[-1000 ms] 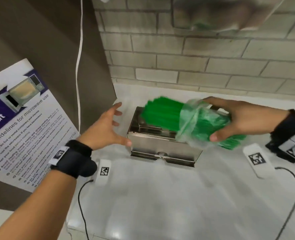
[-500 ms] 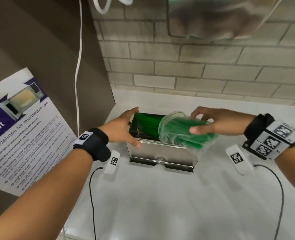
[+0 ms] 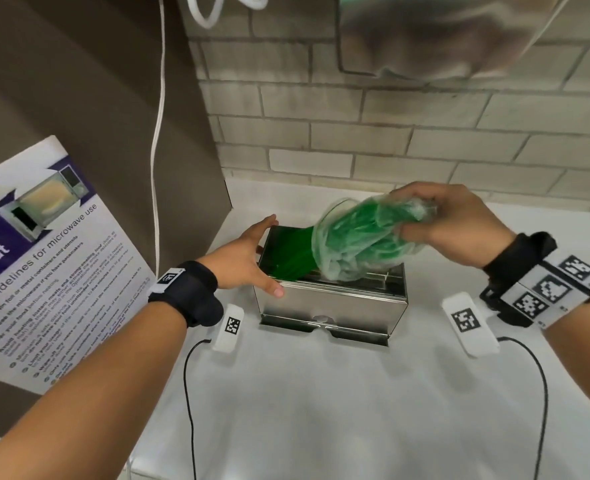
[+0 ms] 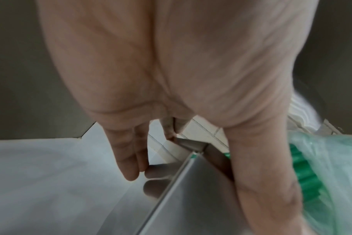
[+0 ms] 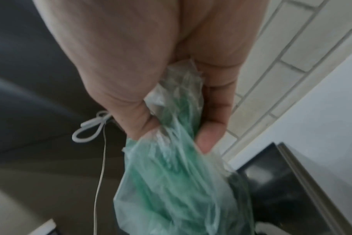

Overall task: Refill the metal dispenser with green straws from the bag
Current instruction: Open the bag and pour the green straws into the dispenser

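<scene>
A shiny metal dispenser [image 3: 335, 303] stands open-topped on the white counter [image 3: 321, 393]. My right hand [image 3: 449, 226] grips the closed end of a clear plastic bag [image 3: 359, 244], tilted mouth-down over the box. Green straws [image 3: 293, 258] slide out of the bag into the dispenser's left half. My left hand [image 3: 248, 258] rests with straight fingers along the dispenser's left side, thumb on the front top edge. In the left wrist view the fingers [image 4: 130, 159] lie beside the metal corner [image 4: 197, 152]. In the right wrist view, fingers and thumb [image 5: 209, 136] squeeze the crumpled bag [image 5: 171, 167].
A brick wall [image 3: 390, 133] rises close behind the dispenser. A brown panel with a microwave poster [image 3: 44, 258] stands at the left, and a white cord [image 3: 158, 133] hangs down it. A blurred metal fixture [image 3: 442, 32] hangs above.
The right hand has lifted the bag's closed end so the bag tilts steeply and straws slide into the dispenser. The left hand has moved in from beside the dispenser onto its left edge.
</scene>
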### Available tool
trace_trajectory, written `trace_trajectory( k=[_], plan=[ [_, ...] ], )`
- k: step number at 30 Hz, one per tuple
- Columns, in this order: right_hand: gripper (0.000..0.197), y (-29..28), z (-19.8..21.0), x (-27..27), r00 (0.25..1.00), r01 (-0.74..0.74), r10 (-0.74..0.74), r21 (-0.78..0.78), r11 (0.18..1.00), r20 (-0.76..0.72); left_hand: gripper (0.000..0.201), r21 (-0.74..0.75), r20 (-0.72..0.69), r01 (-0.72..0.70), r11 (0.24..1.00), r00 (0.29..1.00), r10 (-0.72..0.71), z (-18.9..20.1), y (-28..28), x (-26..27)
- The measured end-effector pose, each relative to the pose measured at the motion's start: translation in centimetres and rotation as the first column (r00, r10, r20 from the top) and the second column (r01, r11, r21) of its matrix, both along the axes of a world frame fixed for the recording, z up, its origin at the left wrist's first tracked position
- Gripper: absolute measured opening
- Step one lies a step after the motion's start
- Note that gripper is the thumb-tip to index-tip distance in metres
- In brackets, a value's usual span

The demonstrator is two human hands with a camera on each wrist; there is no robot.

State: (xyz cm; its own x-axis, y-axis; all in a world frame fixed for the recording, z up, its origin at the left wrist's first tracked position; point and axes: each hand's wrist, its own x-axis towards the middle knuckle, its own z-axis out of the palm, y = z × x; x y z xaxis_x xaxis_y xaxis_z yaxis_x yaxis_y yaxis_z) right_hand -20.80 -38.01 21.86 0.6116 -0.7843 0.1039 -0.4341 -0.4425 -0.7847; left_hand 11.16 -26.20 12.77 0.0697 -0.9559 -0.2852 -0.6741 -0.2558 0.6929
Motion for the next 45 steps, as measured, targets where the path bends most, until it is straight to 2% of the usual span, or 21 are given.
trace_trajectory(
  k=[2,5,6,9,12,15,16,19,23,25,27,30,31,32,34,35,38,42,43,45],
  plan=[
    [0.042,0.1,0.0,0.2,1.000,-0.017,0.017,0.013,1.000,-0.022,0.140,0.000,-0.005,-0.003,1.000,1.000,0.003,-0.1,0.0,0.0],
    [0.039,-0.4,0.9,0.1,0.986,0.103,-0.100,-0.011,0.995,0.130,0.140,0.001,-0.001,-0.009,1.000,1.000,0.009,-0.1,0.0,0.0],
    [0.038,-0.4,1.3,0.2,0.987,0.100,-0.097,-0.023,0.995,0.127,0.140,0.003,-0.003,-0.012,1.000,1.000,0.012,-0.2,0.0,0.0],
    [0.034,0.0,2.4,-0.4,0.999,0.047,-0.046,-0.078,0.996,0.004,0.140,0.006,0.000,-0.007,1.000,1.000,0.007,-0.2,0.0,0.0],
    [0.026,-0.7,4.0,-1.8,0.986,0.169,-0.165,-0.167,0.971,0.037,0.140,0.005,0.010,-0.006,1.000,1.000,0.006,-0.2,0.0,0.0],
    [0.023,-1.0,4.2,-3.0,0.977,0.081,-0.115,-0.184,0.980,-0.182,0.141,0.008,0.011,-0.006,1.000,1.000,0.005,-0.2,-0.1,0.0],
    [0.022,-1.3,4.1,-3.7,0.972,0.082,-0.120,-0.186,0.979,-0.204,0.141,0.008,0.007,-0.003,1.000,1.000,0.003,-0.2,-0.2,-0.1],
    [0.020,-2.4,4.5,-5.0,0.976,0.176,-0.199,-0.226,0.958,-0.083,0.140,0.005,-0.001,-0.007,1.000,1.000,0.007,-0.3,-0.2,0.0],
    [0.023,-3.1,3.9,-6.5,0.976,0.104,-0.133,-0.169,0.980,-0.171,0.140,0.005,-0.015,-0.004,1.000,1.000,0.004,-0.4,-0.1,0.0],
    [0.023,-4.0,4.4,-7.8,0.979,0.193,-0.201,-0.142,0.971,-0.041,0.140,0.000,-0.012,0.000,1.000,1.000,0.000,-0.3,-0.2,0.0],
    [0.049,-3.5,4.8,-7.9,0.974,0.217,-0.215,-0.017,0.976,0.075,0.140,0.005,-0.012,-0.006,1.000,1.000,0.006,-0.3,-0.2,0.0],
    [0.065,-2.0,3.3,-5.2,0.990,0.048,-0.047,-0.006,0.999,0.134,0.140,0.019,-0.013,0.002,1.000,1.000,-0.002,-0.2,-0.3,0.0],
    [0.063,-1.5,3.2,-4.3,0.990,0.003,0.000,-0.021,1.000,0.143,0.140,0.020,-0.007,0.007,1.000,1.000,-0.006,-0.2,-0.4,-0.1],
    [0.052,-1.3,3.4,-3.4,0.981,-0.009,0.011,-0.014,1.000,0.193,0.140,0.021,-0.002,0.007,1.000,1.000,-0.007,-0.1,-0.4,-0.1],
    [0.017,-1.5,3.8,-1.9,0.946,0.016,-0.041,0.079,0.997,0.322,0.140,0.023,0.006,0.004,1.000,1.000,-0.004,-0.1,-0.4,-0.1],
    [0.008,-1.3,4.0,-1.0,0.941,0.027,-0.062,0.108,0.994,0.334,0.140,0.025,0.004,-0.001,1.000,1.000,0.001,-0.1,-0.3,-0.1],
    [0.010,-0.7,4.3,1.5,0.944,0.025,-0.034,0.034,0.999,0.327,0.141,0.031,-0.004,-0.005,1.000,1.000,0.005,0.1,-0.2,-0.2],
    [0.018,-1.1,7.6,3.2,0.843,0.117,-0.109,0.019,0.993,0.527,0.142,0.027,-0.011,-0.011,1.000,1.000,0.011,0.1,-0.1,-0.2],
    [0.018,-1.0,8.1,3.6,0.861,0.098,-0.073,-0.024,0.995,0.503,0.142,0.030,-0.017,-0.017,0.999,1.000,0.017,0.1,-0.1,-0.2],
    [0.014,-0.8,8.3,3.8,0.944,0.053,0.008,-0.176,0.983,0.330,0.142,0.032,-0.022,-0.017,0.999,1.000,0.017,0.2,-0.2,-0.3]
  ],
)
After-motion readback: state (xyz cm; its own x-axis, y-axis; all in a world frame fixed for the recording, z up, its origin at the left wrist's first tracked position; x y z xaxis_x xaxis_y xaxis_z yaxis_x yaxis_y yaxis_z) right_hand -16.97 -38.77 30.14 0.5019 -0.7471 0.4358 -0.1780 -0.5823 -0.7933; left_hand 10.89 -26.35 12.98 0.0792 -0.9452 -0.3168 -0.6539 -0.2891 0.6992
